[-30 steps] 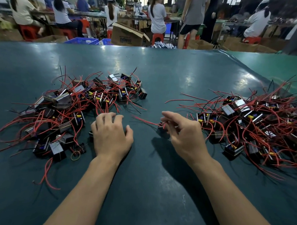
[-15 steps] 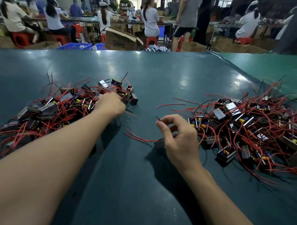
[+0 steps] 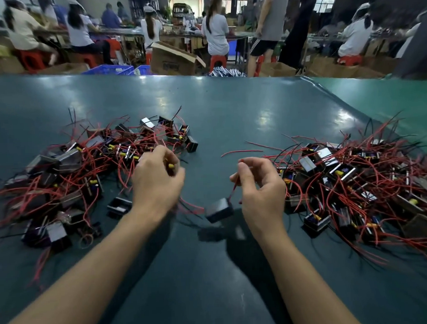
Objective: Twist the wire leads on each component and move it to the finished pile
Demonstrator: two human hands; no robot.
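Currently: right hand (image 3: 260,184) pinches red lead (image 3: 234,188), component (image 3: 219,209) dangling above bench (image 3: 229,107) | left hand (image 3: 157,181) grips yellow-tipped component (image 3: 170,166) beside left pile (image 3: 85,172)

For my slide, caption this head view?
Right hand dangles a component by its red wire; left hand grips another beside the left pile.

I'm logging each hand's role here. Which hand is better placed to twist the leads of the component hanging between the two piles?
The right hand. It already pinches the red lead from which the black component hangs. The left hand grips a different component with a yellow part beside the left pile.
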